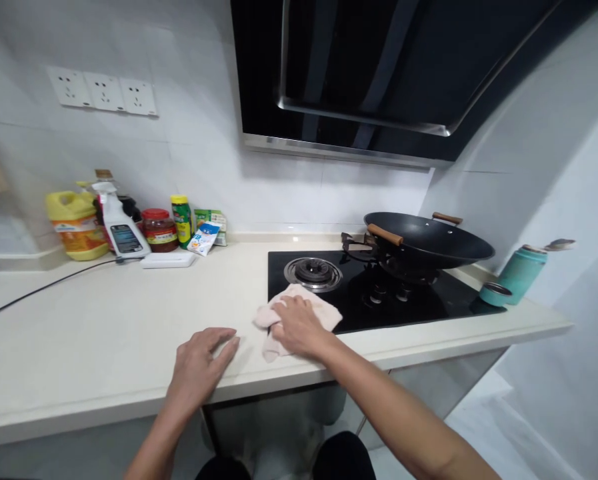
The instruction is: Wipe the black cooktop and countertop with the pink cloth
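A pale pink cloth [323, 312] lies bunched over the front left corner of the black gas hob [373, 313]. My right hand [299, 327] presses on it, fingers curled into its folds. To the left, my left hand [199, 363] rests near the front edge of the cream countertop [103, 340], thumb and fingers apart, holding nothing. Just behind the cloth is the bare left burner [313, 272]. A black wok [429, 243] with wooden handles sits over the right burner, and a black pan support [359, 248] stands off its ring beside it.
Against the back wall at left stand a yellow jug [79, 227], a spray bottle [121, 223], a red-lidded jar [159, 231], a green canister [181, 220] and small packets [205, 238]. A teal container [523, 273] stands at right. The range hood [349, 73] hangs above.
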